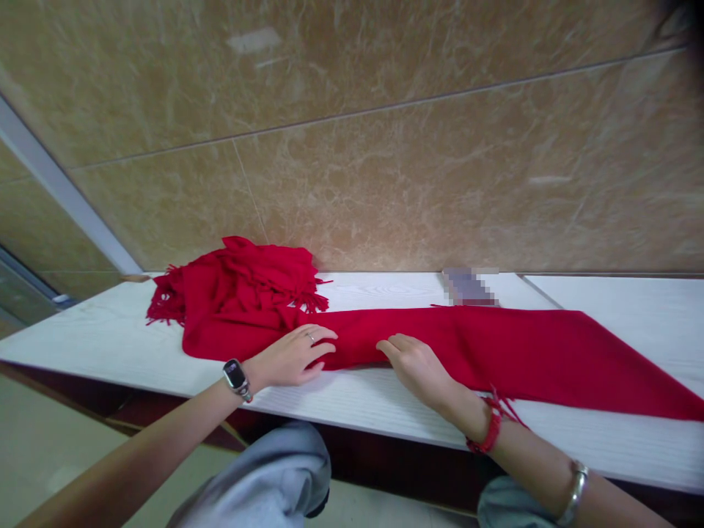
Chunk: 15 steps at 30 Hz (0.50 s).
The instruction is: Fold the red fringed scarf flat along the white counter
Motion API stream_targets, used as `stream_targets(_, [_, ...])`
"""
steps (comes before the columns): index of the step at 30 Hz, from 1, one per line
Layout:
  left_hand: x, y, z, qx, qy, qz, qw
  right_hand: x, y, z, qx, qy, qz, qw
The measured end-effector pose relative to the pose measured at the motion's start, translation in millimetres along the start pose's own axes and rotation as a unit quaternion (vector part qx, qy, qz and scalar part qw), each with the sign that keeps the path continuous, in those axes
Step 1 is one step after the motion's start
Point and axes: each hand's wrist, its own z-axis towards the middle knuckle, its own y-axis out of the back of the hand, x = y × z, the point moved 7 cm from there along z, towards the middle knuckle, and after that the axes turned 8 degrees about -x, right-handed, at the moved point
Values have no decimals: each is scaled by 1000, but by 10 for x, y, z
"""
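Note:
A long red scarf (517,352) with fringe lies folded into a flat band along the white countertop. Toward its left end it becomes a loose, crumpled heap of red fabric (242,279) with tassels showing. My left hand (297,356), with a ring and a watch at the wrist, rests on the band just right of the heap, fingers spread. Across a short gap, my right hand (415,367) lies over the near edge of the band with its fingers loosely bent. Its thumb is mostly hidden. The scarf's far right end tapers and runs to the picture's edge.
A blurred dark rectangular item (470,287) lies behind the scarf, near the marble-patterned wall (385,183). The white countertop (616,451) is narrow, with dark open space under its front edge. My knees are close below it.

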Motion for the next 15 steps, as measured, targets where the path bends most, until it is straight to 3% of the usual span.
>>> stream_targets(3, [-191, -11, 324, -46, 28, -32, 998, -148, -5, 38, 14, -63, 29, 998])
stream_targets(7, [-250, -127, 611, -78, 83, -41, 993, -359, 81, 81, 23, -132, 61, 989])
stream_targets(11, [-157, -189, 621, -101, 103, -76, 987, -417, 228, 83, 29, -107, 63, 992])
stream_targets(15, [-107, -265, 569, -96, 106, -85, 986, -498, 257, 27, 81, -98, 79, 989])
